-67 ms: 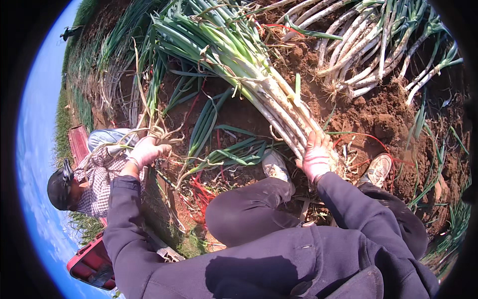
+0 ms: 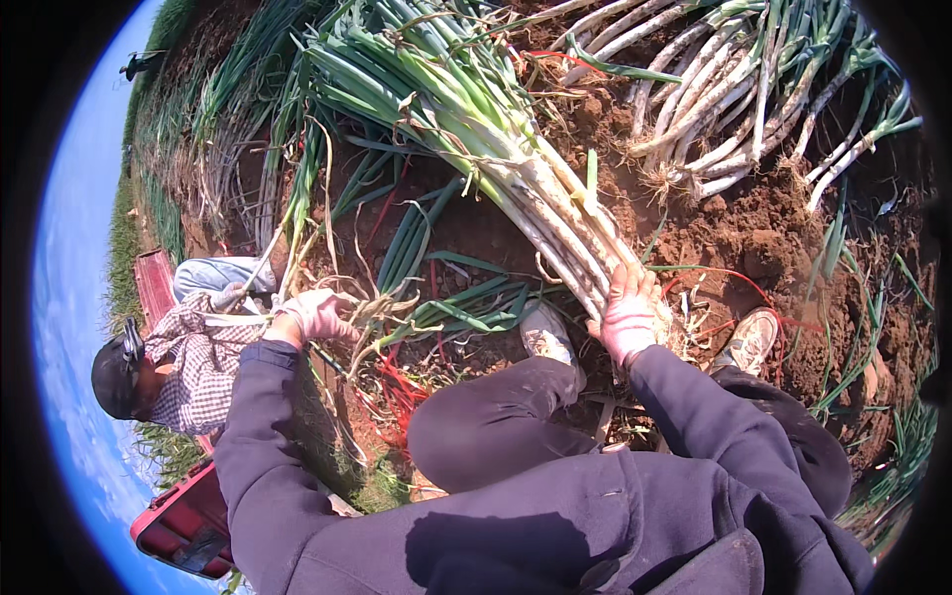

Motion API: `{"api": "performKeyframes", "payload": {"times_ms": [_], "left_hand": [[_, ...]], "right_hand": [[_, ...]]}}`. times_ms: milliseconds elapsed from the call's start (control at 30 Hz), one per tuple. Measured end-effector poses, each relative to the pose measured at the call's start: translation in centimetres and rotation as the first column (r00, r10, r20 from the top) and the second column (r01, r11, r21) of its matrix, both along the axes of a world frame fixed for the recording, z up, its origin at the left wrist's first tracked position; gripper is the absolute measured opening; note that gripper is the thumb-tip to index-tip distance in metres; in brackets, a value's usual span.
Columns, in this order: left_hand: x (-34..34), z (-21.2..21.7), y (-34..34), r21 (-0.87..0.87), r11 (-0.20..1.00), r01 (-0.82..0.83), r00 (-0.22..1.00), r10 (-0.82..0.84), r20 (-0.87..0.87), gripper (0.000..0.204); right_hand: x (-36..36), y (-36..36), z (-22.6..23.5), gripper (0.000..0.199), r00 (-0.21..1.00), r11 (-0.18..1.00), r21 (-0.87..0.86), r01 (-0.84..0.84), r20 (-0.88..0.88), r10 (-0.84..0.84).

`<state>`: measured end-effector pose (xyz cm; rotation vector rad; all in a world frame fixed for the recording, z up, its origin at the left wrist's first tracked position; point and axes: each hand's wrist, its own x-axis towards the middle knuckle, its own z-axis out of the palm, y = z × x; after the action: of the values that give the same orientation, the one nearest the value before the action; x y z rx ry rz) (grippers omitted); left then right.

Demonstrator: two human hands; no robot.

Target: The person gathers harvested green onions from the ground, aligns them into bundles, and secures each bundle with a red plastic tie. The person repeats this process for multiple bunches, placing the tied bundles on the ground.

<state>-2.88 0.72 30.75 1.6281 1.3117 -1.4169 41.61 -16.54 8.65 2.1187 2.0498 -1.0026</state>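
A thick bundle of long green onions (image 2: 516,169) slants across the middle, leafy tops at the upper left and white stalks toward me. My right hand (image 2: 632,315), in a white and pink glove, is closed round the stalks near their root end. Off to the left, my gloved left hand (image 2: 323,315) is curled shut with withered onion leaves (image 2: 375,313) trailing from its fingers. Cut green leaves (image 2: 476,309) lie on the soil between my two hands.
More pulled green onions (image 2: 709,99) lie at the upper right. Red twine (image 2: 399,392) is tangled beside my knee, with another strand near my right shoe (image 2: 751,337). A co-worker in a checked shirt (image 2: 203,347) sits at the left, near a red crate (image 2: 188,526).
My left hand has moved right and slightly toward me, the withered leaves swinging along with it. My right hand and the onion bundle stay almost where they were.
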Motion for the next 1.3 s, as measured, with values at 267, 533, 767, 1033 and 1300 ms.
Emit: {"api": "performKeyframes", "payload": {"times_ms": [267,533,767,1033,1300], "left_hand": [[12.5,-14.3,13.2,0.913,0.303,0.273,0.714,-0.700,0.019,0.073],[7.7,-3.8,22.8,0.956,0.249,-0.154,0.961,-0.185,0.204,0.023],[12.6,-4.3,19.0,0.958,0.032,0.285,0.746,-0.635,-0.201,0.050],[25.3,-22.5,3.9,0.824,0.391,-0.410,0.629,-0.533,0.566,0.019],[29.9,-23.6,2.8,0.900,0.174,-0.400,0.828,-0.352,0.436,0.021]], "right_hand": [[-0.4,-0.1,0.7,0.139,0.998,0.998,0.025,-0.057,0.017,0.056],[0.1,-1.0,-0.7,0.141,0.999,0.998,0.048,-0.033,0.009,0.032],[0.2,-0.2,-0.4,0.139,1.000,1.000,-0.003,-0.003,-0.003,0.003],[-0.4,-1.3,-0.9,0.138,0.999,0.998,0.057,-0.026,-0.036,0.028],[0.4,0.7,1.1,0.131,0.996,0.994,-0.069,-0.079,-0.033,0.077]]}}
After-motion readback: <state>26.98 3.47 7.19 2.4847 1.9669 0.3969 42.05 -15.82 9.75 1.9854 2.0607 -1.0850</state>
